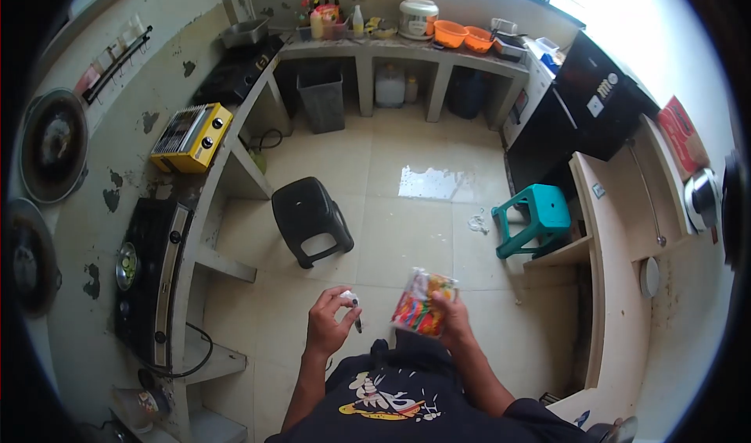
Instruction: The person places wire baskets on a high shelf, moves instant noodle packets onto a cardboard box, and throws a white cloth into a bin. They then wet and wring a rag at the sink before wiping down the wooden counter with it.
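Observation:
Pinched between the thumb and fingers of my left hand (pixel 330 322) is a small white-and-dark object (pixel 357 323), too small to name. My right hand (pixel 452 318) is closed on the edge of a flat, colourful plastic packet (pixel 416 308), printed in red, yellow and green. The packet is slightly blurred. Both hands are in front of my dark shirt, above the tiled floor, with a gap between them.
A black stool (pixel 313 220) stands ahead on the left, a teal stool (pixel 536 220) on the right. The left counter carries a yellow stove (pixel 193 139) and a black stove (pixel 152 286). A wooden shelf unit (pixel 606 286) and black fridge (pixel 583 91) line the right.

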A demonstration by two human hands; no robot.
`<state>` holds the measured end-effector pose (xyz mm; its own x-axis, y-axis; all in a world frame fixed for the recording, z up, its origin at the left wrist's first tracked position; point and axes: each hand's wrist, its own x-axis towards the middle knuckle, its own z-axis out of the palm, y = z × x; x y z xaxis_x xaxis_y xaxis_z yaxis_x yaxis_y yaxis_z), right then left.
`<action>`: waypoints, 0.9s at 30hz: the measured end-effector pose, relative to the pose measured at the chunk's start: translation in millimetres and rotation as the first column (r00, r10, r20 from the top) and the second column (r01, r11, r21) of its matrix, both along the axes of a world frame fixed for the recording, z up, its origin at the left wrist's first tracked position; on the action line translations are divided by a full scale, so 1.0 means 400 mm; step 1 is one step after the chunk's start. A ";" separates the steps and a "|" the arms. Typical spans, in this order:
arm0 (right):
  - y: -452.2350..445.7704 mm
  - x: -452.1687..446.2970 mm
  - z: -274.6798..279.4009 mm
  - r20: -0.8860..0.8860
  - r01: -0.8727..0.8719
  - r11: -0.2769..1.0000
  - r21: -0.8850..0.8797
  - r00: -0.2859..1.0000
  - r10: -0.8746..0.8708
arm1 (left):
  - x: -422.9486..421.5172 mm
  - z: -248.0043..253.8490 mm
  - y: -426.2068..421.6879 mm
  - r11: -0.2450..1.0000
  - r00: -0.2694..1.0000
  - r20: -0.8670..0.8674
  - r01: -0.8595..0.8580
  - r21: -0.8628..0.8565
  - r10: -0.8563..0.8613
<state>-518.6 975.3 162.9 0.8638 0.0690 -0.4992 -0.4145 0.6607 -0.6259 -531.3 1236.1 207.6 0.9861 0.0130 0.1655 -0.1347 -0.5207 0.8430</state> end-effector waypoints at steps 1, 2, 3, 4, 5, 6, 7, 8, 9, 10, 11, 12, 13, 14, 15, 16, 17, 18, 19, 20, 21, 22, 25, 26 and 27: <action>-0.019 0.042 -0.020 -0.018 0.069 0.997 -0.027 0.997 -0.070 | 0.044 -0.008 0.005 1.000 1.000 -0.007 -0.020 -0.004 0.020; -0.047 0.089 -0.046 -0.035 0.097 0.995 -0.007 0.995 -0.097 | 0.097 -0.016 0.008 0.999 0.999 -0.011 -0.041 -0.007 0.041; -0.072 0.138 -0.069 -0.050 0.138 0.990 -0.029 0.989 -0.140 | 0.154 -0.027 0.010 0.998 0.998 -0.009 -0.062 -0.011 0.062; -0.096 0.191 -0.091 -0.057 0.180 0.982 -0.052 0.981 -0.183 | 0.214 -0.045 0.014 0.997 0.996 -0.025 -0.080 -0.023 0.080; -0.119 0.243 -0.118 -0.091 0.201 0.979 -0.044 0.975 -0.204 | 0.282 -0.066 0.016 0.995 0.995 -0.034 -0.096 -0.034 0.095; -0.143 0.299 -0.147 -0.118 0.223 0.974 -0.034 0.967 -0.226 | 0.359 -0.084 0.015 0.993 0.993 -0.037 -0.111 -0.044 0.109; -0.164 0.374 -0.170 -0.144 0.247 0.969 -0.021 0.958 -0.248 | 0.441 -0.095 0.010 0.993 0.994 -0.029 -0.109 -0.036 0.108; -0.181 0.453 -0.187 -0.117 0.212 0.977 -0.036 0.970 -0.214 | 0.515 -0.099 0.005 0.994 0.994 -0.025 -0.104 -0.021 0.103; -0.190 0.548 -0.200 -0.089 0.176 0.983 -0.047 0.980 -0.179 | 0.604 -0.090 0.003 0.995 0.995 -0.019 -0.100 -0.001 0.100; -0.182 0.620 -0.192 -0.076 0.141 0.989 -0.055 0.987 -0.145 | 0.688 -0.063 -0.001 0.995 0.995 -0.003 -0.104 0.001 0.104; -0.176 0.707 -0.162 -0.129 0.089 0.993 -0.074 0.987 -0.098 | 0.763 -0.030 -0.007 0.994 0.994 -0.008 -0.106 0.007 0.106; -0.173 0.802 -0.178 -0.088 0.087 0.992 -0.090 0.992 -0.094 | 0.837 -0.003 -0.007 0.994 0.994 0.001 -0.111 0.003 0.111; -0.149 0.901 -0.122 -0.050 0.081 0.995 -0.058 0.995 -0.084 | 0.904 0.000 0.001 0.991 0.991 -0.010 -0.131 -0.003 0.131; -0.125 1.001 -0.059 -0.008 0.071 0.997 -0.040 0.997 -0.071 | 0.969 0.006 0.009 0.989 0.989 0.024 -0.144 0.024 0.143; -0.109 1.096 -0.033 0.063 0.048 0.998 -0.043 0.997 -0.045 | 1.024 0.012 0.019 0.986 0.986 0.056 -0.161 0.039 0.158; -0.093 1.189 -0.011 0.133 0.021 0.998 -0.053 0.991 -0.014 | 1.081 0.014 0.025 0.982 0.980 0.087 -0.181 0.048 0.177; -0.075 1.275 0.018 0.177 0.008 0.998 -0.064 0.984 0.003 | 1.133 0.023 0.026 0.975 0.975 0.054 -0.219 0.042 0.217; -0.053 1.359 0.047 0.222 -0.005 0.998 -0.070 0.975 0.020 | 1.187 0.033 0.031 0.975 0.975 0.035 -0.219 0.028 0.218; -0.030 1.434 0.076 0.273 -0.014 0.997 -0.076 0.961 0.035 | 1.244 0.023 0.036 0.972 0.972 0.060 -0.231 0.032 0.229; -0.013 1.501 0.096 0.285 -0.034 0.997 -0.073 0.957 0.053 | 1.297 0.013 0.044 0.970 0.968 0.080 -0.240 0.043 0.236; 0.004 1.560 0.109 0.293 -0.051 0.996 -0.066 0.954 0.068 | 1.354 0.012 0.053 0.972 0.970 0.082 -0.234 0.038 0.230; 0.019 1.608 0.110 0.300 -0.075 0.995 -0.066 0.949 0.092 | 1.412 0.012 0.058 0.972 0.969 0.084 -0.234 0.028 0.231; 0.053 1.739 0.076 0.275 -0.076 0.995 -0.060 0.957 0.090 | 1.618 -0.016 0.101 0.972 0.960 0.170 -0.233 0.041 0.223; 0.056 1.776 0.060 0.263 -0.057 0.996 -0.067 0.962 0.073 | 1.700 -0.026 0.127 0.974 0.956 0.217 -0.217 0.063 0.199; 0.050 1.813 0.024 0.232 -0.045 0.995 -0.090 0.970 0.065 | 1.786 -0.036 0.153 0.972 0.951 0.219 -0.232 0.037 0.219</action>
<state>206.4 995.3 172.4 0.9535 0.0857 -0.2889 -0.2833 0.5821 -0.7622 183.1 1297.4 193.4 0.9008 0.2140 0.3778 -0.1799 -0.6080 0.7733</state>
